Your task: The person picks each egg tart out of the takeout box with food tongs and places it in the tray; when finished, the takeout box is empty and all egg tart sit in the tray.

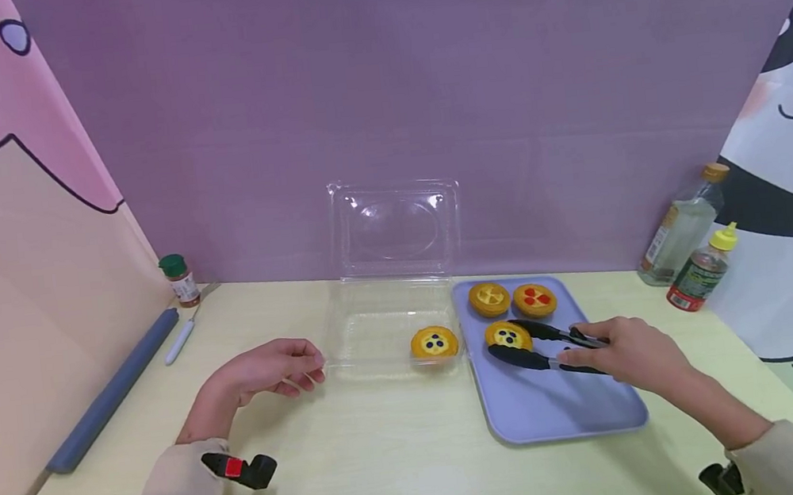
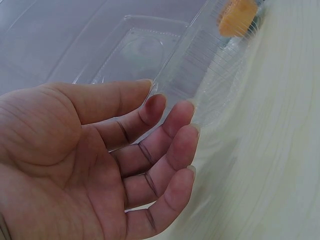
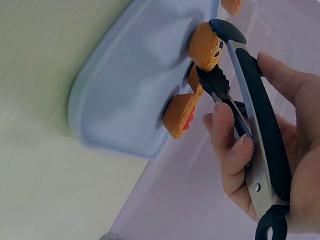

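Note:
My right hand (image 1: 636, 348) grips black-and-steel tongs (image 3: 265, 130). Their tips lie on either side of an egg tart with dark berry dots (image 1: 508, 335) on the lilac tray (image 1: 555, 407). Behind it on the tray are a tart with yellow pieces (image 1: 490, 300) and one with red pieces (image 1: 535, 300). My left hand (image 1: 275, 368) pinches the front left corner of a clear plastic clamshell box (image 2: 192, 60) between thumb and forefinger, the other fingers loosely bent. The box's lid (image 1: 397, 227) stands up at the back. Another berry-dotted tart (image 1: 434, 343) sits in its front right part.
A green-capped spice jar (image 1: 180, 280), a fork with a pale handle (image 1: 181, 340) and a long blue-grey roll (image 1: 116, 390) lie at the left. A glass bottle (image 1: 685, 228) and a yellow-capped bottle (image 1: 703, 270) stand at the back right. A purple cloth hangs behind the table.

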